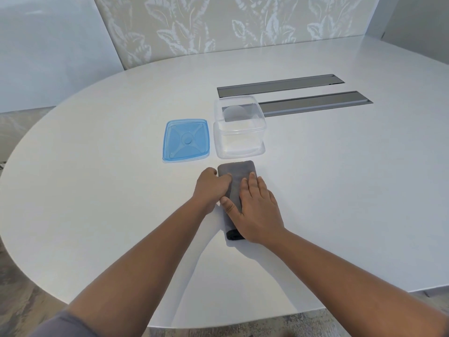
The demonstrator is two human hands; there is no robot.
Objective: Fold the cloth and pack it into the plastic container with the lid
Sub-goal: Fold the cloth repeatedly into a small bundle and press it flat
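Note:
A dark grey cloth (238,173), folded into a narrow strip, lies on the white table (97,190) in front of me. My left hand (210,188) grips its left edge, fingers curled onto the cloth. My right hand (257,210) lies flat on top of the strip, palm down, fingers spread toward the far end, and hides much of the cloth's near half. Just beyond the cloth stands a clear square plastic container (239,132), open and holding nothing. Its blue lid (186,140) lies flat on the table to the container's left.
Two long grey metal cable slots (315,103) are set into the tabletop behind the container. The round table's edge curves close to my body and off to the left. A patterned wall panel stands behind the table.

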